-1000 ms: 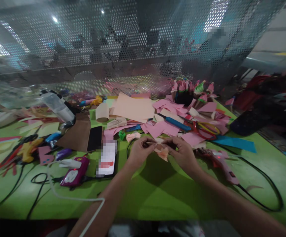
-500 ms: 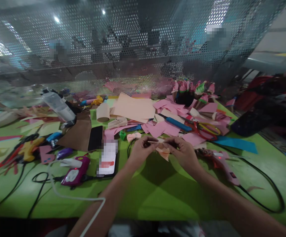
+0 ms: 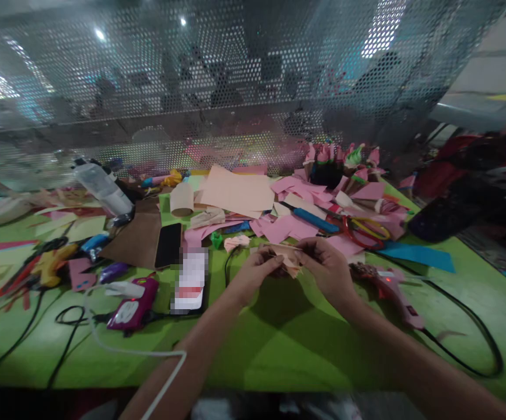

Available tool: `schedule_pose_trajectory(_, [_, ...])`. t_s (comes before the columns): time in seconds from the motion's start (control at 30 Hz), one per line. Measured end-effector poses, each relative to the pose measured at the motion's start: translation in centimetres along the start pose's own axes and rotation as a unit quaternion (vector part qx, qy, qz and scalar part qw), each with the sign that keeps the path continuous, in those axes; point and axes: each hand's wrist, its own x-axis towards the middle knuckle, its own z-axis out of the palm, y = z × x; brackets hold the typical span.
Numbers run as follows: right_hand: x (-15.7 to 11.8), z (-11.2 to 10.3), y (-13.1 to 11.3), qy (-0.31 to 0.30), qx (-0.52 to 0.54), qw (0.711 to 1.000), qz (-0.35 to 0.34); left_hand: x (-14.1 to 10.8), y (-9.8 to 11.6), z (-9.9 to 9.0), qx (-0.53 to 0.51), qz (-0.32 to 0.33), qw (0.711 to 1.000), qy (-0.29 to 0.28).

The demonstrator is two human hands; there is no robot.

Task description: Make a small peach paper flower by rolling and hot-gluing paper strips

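Note:
A small peach paper piece with a jagged lower edge is held up between both hands above the green table. My left hand pinches its left side, and my right hand grips its right side by the upper edge. Just left of my left hand lies a crumpled pale pink piece beside a small green one. To the right of my right hand rests a pink glue gun with a red light.
Behind the hands are pink paper scraps, a blue cutter and red-handled scissors. Two phones, a purple power block and a yellow glue gun lie left. A perforated metal screen stands behind.
The peach paper has turned so more of its flat face shows, and its pointed lower end has shifted. The fingers of both hands have moved slightly around it.

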Motion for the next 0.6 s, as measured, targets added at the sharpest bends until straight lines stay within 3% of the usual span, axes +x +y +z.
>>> schedule_pose_trajectory(0.1, [-0.15, -0.08, 0.07, 0.005, -0.062, 0.995, -0.074, -0.16, -0.38, 0.54, -0.011, -0.01, 1.0, 0.01])
schedule_pose_trajectory(0.2, [-0.32, -0.14, 0.12, -0.01, -0.13, 0.979, -0.154, -0.06, -0.76, 0.78, -0.03, -0.004, 0.998, 0.06])
schedule_pose_trajectory(0.33, [-0.6, -0.25, -0.21, -0.051, -0.162, 0.965, -0.201, 0.06, -0.83, 0.74, -0.025, 0.016, 0.995, 0.09])
schedule_pose_trajectory(0.43, [-0.68, -0.32, -0.61, -0.085, -0.137, 0.971, -0.177, 0.01, -0.5, 0.62, 0.021, 0.039, 0.996, 0.077])
schedule_pose_trajectory(0.6, [-0.45, -0.01, -0.63, -0.105, -0.029, 0.993, -0.041, -0.02, 0.11, 0.53, 0.121, 0.086, 0.987, 0.062])
